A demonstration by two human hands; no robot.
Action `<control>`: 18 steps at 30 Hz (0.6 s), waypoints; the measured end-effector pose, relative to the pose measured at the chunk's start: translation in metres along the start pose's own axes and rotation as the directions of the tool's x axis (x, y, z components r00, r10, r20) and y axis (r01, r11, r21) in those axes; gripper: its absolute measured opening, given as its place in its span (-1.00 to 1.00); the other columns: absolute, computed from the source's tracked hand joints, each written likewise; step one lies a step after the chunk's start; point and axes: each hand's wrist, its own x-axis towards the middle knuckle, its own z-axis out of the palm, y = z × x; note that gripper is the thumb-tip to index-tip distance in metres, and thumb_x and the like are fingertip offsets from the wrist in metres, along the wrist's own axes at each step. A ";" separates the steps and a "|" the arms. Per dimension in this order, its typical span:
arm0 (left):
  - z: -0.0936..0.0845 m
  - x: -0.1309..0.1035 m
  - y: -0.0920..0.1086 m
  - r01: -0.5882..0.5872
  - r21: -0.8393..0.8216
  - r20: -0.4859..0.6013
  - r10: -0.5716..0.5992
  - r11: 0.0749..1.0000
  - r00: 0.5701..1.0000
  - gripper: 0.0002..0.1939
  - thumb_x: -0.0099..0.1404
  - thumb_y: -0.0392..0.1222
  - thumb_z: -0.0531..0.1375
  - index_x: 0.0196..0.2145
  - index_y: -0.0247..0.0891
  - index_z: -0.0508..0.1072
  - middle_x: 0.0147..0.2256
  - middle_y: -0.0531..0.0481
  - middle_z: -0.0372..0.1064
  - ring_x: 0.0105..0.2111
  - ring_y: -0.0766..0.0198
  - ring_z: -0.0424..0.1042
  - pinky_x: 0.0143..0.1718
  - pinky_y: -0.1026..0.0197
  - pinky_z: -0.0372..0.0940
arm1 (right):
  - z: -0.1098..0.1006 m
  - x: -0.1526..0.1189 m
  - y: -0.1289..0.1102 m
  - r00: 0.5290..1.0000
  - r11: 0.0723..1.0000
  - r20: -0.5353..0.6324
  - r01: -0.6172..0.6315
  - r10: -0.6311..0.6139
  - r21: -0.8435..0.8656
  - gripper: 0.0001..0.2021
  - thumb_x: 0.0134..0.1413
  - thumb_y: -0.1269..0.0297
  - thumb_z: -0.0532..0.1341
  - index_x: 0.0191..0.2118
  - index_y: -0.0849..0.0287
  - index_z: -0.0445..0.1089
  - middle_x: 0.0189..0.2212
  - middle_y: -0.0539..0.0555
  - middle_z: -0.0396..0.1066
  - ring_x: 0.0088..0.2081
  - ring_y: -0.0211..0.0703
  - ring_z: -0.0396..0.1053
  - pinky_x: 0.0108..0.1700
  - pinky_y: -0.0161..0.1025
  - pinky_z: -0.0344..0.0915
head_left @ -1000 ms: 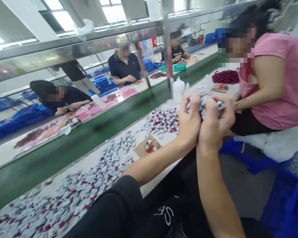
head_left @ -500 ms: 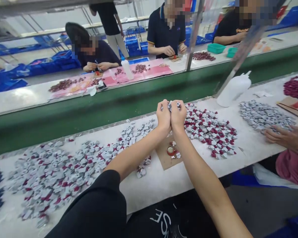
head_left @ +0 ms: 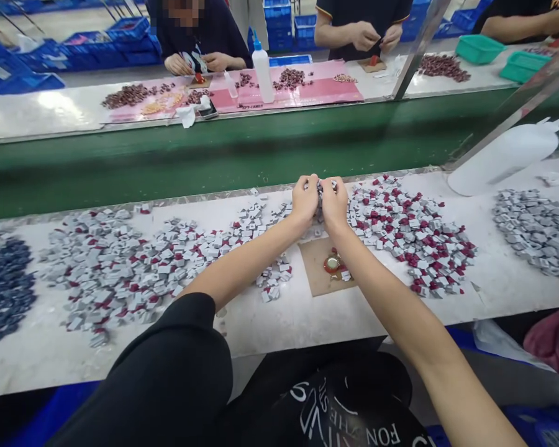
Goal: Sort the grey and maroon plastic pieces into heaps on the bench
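My left hand [head_left: 305, 200] and my right hand [head_left: 334, 202] are cupped together near the far edge of the table, fingers curled in. A clump of small grey pieces [head_left: 320, 185] shows between them, and both hands hold it. Below the wrists lies a brown board [head_left: 317, 268] with a round red-and-gold item [head_left: 331, 263] and a few loose bits on it. To the right of my hands spreads a pile of grey-and-maroon pieces [head_left: 414, 239]. Another wide heap of grey-and-maroon pieces [head_left: 116, 267] covers the table on the left.
Dark blue pieces [head_left: 9, 288] lie at the far left, plain grey pieces [head_left: 538, 230] at the right. A white squeeze bottle [head_left: 503, 158] leans by a metal post [head_left: 417, 53]. Beyond the green divider [head_left: 177, 164], several people work at another table [head_left: 41, 121].
The view has tilted down and shifted left. My cupped hands stay together with grey pieces between them. The neighbour's hand at the right has left the view.
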 end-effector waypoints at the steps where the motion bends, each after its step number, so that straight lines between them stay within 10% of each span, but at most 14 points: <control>1: -0.002 0.001 0.001 -0.012 0.016 0.003 0.012 1.000 1.000 -0.67 0.61 -0.29 0.23 -0.39 -0.18 0.45 -0.32 0.05 0.45 -0.26 0.26 0.43 -0.16 0.28 0.31 | -0.001 0.000 0.001 1.000 1.000 0.014 0.003 -0.003 0.001 -0.85 0.25 0.08 0.21 -0.26 0.01 0.35 -0.21 0.01 0.42 -0.07 -0.03 0.42 0.09 -0.12 0.34; 18: -0.007 0.002 0.015 -0.107 0.222 0.163 0.071 0.969 0.984 -0.70 0.42 -0.47 0.17 -0.44 -0.19 0.46 -0.31 0.00 0.48 -0.18 0.20 0.46 -0.04 0.20 0.35 | -0.029 0.009 -0.010 0.970 0.999 0.244 -0.002 -0.009 0.044 -0.85 0.03 0.44 0.18 -0.28 0.03 0.38 -0.22 0.02 0.50 -0.04 -0.04 0.46 0.22 -0.03 0.43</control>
